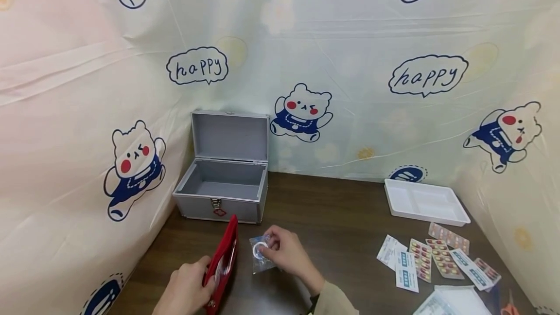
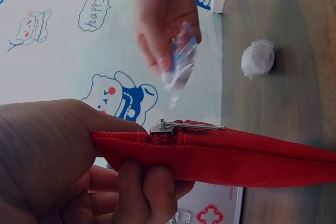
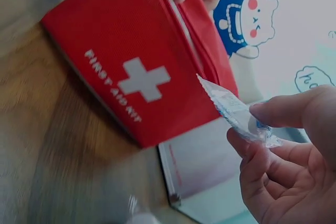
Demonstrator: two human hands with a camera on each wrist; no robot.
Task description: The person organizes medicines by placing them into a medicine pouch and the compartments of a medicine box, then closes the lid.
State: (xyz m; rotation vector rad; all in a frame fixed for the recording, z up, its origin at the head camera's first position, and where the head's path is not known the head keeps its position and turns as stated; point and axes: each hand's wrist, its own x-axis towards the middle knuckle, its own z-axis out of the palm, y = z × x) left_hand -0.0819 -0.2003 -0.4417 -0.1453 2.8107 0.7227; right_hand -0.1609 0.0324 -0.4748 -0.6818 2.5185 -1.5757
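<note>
My left hand (image 1: 188, 286) grips a red first aid pouch (image 1: 225, 252) by its zipped edge and holds it upright on the left. In the right wrist view the pouch (image 3: 121, 56) shows a white cross and lettering. The thumb and fingers of my right hand (image 1: 288, 252) pinch a small clear plastic packet (image 3: 233, 111) with blue and white on it, close beside the pouch's zipped side. In the left wrist view a white plastic-wrapped roll (image 2: 258, 59) rests on the table below that hand.
Behind the pouch stands a grey metal case (image 1: 220, 208), its lid up. At right are a white divided tray (image 1: 428, 215), several pill blister packs (image 1: 421, 259), paper packets (image 1: 407, 271), white flat packs (image 1: 459, 300) and orange-handled scissors (image 1: 509, 309). Printed curtains (image 1: 350, 125) enclose the table.
</note>
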